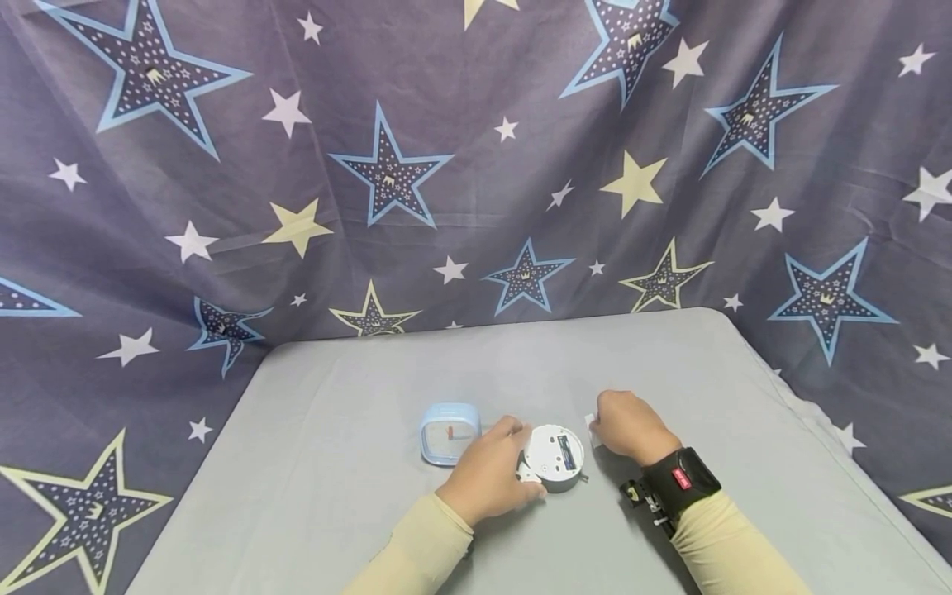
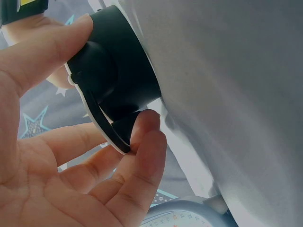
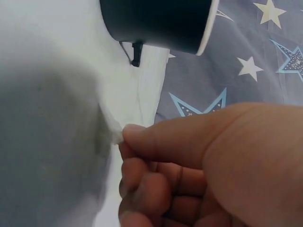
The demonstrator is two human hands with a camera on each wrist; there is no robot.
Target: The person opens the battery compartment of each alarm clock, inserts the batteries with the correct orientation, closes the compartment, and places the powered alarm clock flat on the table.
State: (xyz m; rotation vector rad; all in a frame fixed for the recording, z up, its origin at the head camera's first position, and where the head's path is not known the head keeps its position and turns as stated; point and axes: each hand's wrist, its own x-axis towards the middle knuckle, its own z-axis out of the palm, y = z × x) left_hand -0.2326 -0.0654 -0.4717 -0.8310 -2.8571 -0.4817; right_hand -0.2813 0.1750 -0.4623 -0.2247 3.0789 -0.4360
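Note:
A round alarm clock [image 1: 549, 454], dark-sided with a white back, lies back up on the bed-like grey surface. Its battery slot is uncovered and a dark battery [image 1: 566, 453] shows inside. My left hand [image 1: 491, 473] grips the clock's left side; in the left wrist view its thumb and fingertips hold the dark body [image 2: 124, 61]. To the right, apart from the clock, my right hand [image 1: 632, 426] pinches a small white piece [image 1: 592, 430] between thumb and forefinger. That piece [image 3: 116, 137] is mostly hidden in the right wrist view, so its kind is unclear.
A light blue square clock [image 1: 449, 406] stands just left of my left hand, partly behind it. Grey cloth [image 1: 335, 430] covers the surface. A star-patterned curtain [image 1: 461, 107] hangs at the back and both sides.

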